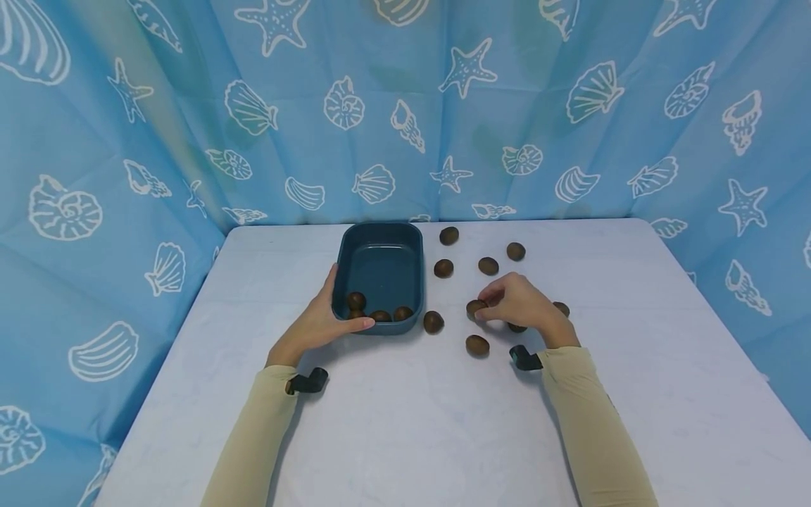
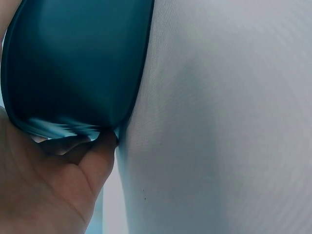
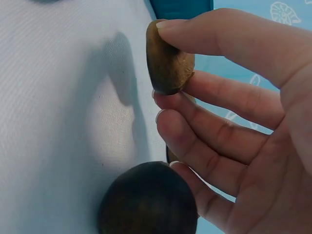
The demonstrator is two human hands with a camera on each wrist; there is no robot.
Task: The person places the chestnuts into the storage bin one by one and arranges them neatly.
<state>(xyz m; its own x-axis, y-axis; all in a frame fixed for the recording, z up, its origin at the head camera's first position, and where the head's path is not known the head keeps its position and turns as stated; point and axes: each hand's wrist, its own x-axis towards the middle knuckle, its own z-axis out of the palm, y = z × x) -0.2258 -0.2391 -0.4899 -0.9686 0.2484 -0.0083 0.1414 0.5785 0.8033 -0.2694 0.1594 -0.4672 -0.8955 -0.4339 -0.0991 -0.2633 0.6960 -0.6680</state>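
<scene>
A deep blue rectangular dish (image 1: 380,271) stands at the table's far middle, with several chestnuts (image 1: 356,301) gathered at its near end. My left hand (image 1: 319,320) grips the dish by its near left corner, the thumb along the near rim and the fingers round the left side. With thumb and fingertips my right hand (image 1: 516,303) pinches a brown chestnut (image 3: 163,61), low over the table to the right of the dish. Another chestnut (image 3: 151,200) lies close beneath that hand in the right wrist view. The left wrist view shows the dish's outer wall (image 2: 83,58).
Several loose chestnuts lie on the white table (image 1: 405,422) right of the dish, among them one near its corner (image 1: 434,322), one in front (image 1: 477,346) and one at the back (image 1: 449,235). A blue shell-print curtain (image 1: 405,141) hangs behind the table.
</scene>
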